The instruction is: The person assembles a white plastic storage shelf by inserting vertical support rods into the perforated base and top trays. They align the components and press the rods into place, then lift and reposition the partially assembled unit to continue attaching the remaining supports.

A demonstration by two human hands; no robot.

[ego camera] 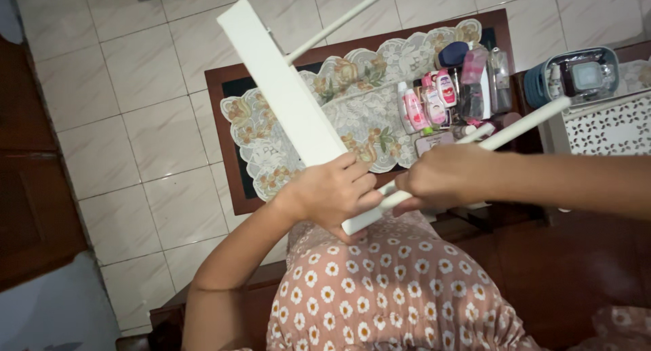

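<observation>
Gripping the near end of a white board point(281, 87), the left hand point(332, 192) has its fingers point(359, 181) curled over the board's top face, with the thumb hidden beneath. The right hand point(444, 178) is closed in a fist around a white rod point(522, 124), close to where the rod meets the board's near end, its fingers wrapped tight and its knuckles facing the camera. The two hands sit almost touching, just above the lap and its flowered dress point(386, 290).

The step in hand looks like fitting or turning this rod into the board's near end; the joint itself is hidden behind the fingers, so how far it is seated cannot be told. A next move would call for the left hand to keep the board steady while the right works the rod in line with its seat.

From the hands the board runs up and to the far left, where a second white rod point(339, 22) sticks out from it toward the far right. Below lies a dark wooden table point(217, 120) with a lace cloth point(366, 93), and a cluster of pink and white bottles point(434, 104) stands on its right part. Farther right stands a grey-blue box point(583, 73).
</observation>
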